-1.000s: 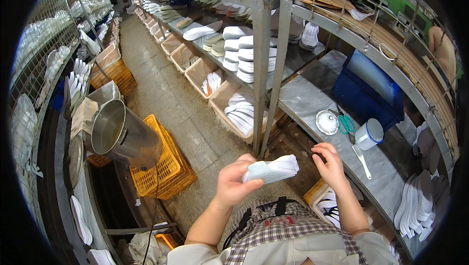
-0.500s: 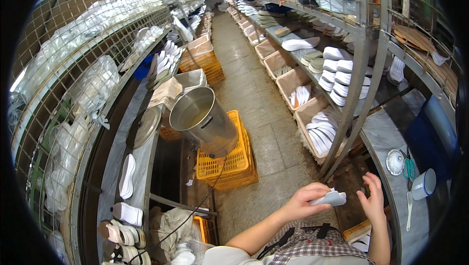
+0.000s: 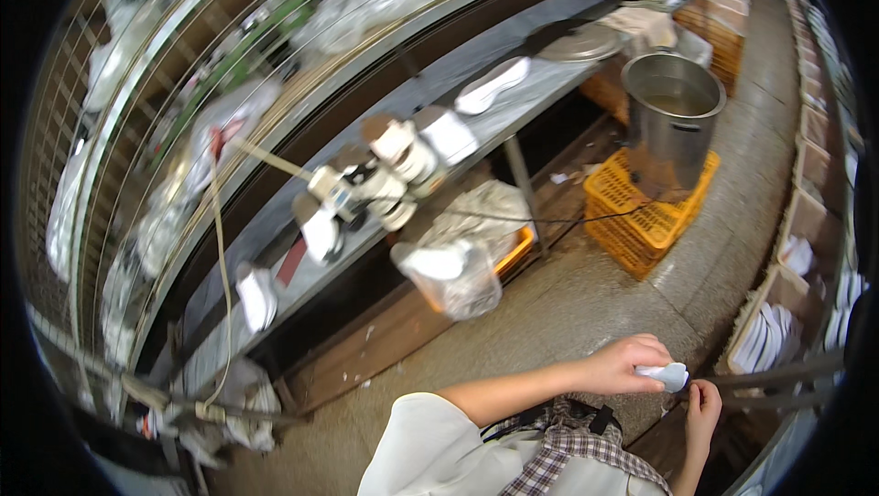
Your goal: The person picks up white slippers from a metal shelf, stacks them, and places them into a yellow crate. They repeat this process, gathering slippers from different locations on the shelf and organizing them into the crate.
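My left hand [image 3: 630, 364] is closed round a small, pale, crumpled piece [image 3: 668, 376], which sticks out beyond the fingertips. Whether it is cloth or paper I cannot make out. Close by its outer end is my right hand [image 3: 703, 407], fingers curled together in a pinch. Whatever is between those fingers, if anything, is too small to see. Both hands are in front of my checked apron [image 3: 568, 459], above the aisle floor.
A steel pot [image 3: 673, 130] of liquid stands on yellow crates [image 3: 632, 221], with a cord trailing from it. Shoes and soles line a bench [image 3: 357, 240] on the left. A plastic bag [image 3: 449, 276] hangs below. Bins of white soles [image 3: 769, 336] are at right.
The view has swung to the left, toward the bench and shoes. My right hand has gone from spread fingers to curled ones and come close to the pale piece, still in my left hand.
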The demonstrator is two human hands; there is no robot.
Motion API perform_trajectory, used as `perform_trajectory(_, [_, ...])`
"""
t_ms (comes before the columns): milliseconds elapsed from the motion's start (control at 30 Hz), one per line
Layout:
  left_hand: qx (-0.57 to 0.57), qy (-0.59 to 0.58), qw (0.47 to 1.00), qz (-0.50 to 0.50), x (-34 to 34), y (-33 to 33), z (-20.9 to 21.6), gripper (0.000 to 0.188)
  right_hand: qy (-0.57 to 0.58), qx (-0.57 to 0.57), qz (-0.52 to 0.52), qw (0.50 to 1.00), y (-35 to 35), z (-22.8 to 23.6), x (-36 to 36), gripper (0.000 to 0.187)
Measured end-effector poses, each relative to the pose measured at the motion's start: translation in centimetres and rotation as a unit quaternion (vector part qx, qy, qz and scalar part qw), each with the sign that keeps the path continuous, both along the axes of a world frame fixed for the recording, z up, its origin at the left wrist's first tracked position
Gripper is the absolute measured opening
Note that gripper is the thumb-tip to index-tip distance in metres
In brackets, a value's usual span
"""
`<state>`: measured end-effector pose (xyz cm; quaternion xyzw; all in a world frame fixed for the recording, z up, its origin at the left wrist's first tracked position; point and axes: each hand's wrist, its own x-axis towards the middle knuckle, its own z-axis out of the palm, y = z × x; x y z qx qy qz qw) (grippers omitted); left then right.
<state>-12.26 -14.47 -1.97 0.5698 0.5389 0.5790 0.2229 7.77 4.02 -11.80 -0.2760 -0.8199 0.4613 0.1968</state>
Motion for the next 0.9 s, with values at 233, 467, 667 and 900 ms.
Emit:
perform_trajectory(233, [-0.017, -0.019, 0.978, 0.205, 0.3, -6.6, -0.2, 0.031, -0.001, 0.059, 0.171, 0.983, -2.3, 2.2, -7.7, 0.008])
perform_trajectory(467, [0.015, 0.015, 0.969, 0.247, 1.4, -8.5, 0.2, 0.030, -0.052, 0.061, 0.246, 0.966, -2.5, 0.5, -7.9, 0.014])
perform_trajectory(667, [0.000, 0.033, 0.964, 0.265, 1.4, -8.8, 1.2, 0.027, -0.093, -0.011, 0.216, 0.972, -0.9, -3.4, -6.0, 0.047])
perform_trajectory(900, [0.013, 0.077, 0.948, 0.308, 0.8, -9.0, 1.9, 0.029, -0.176, 0.059, 0.329, 0.926, -1.8, -2.7, -5.9, 0.026])
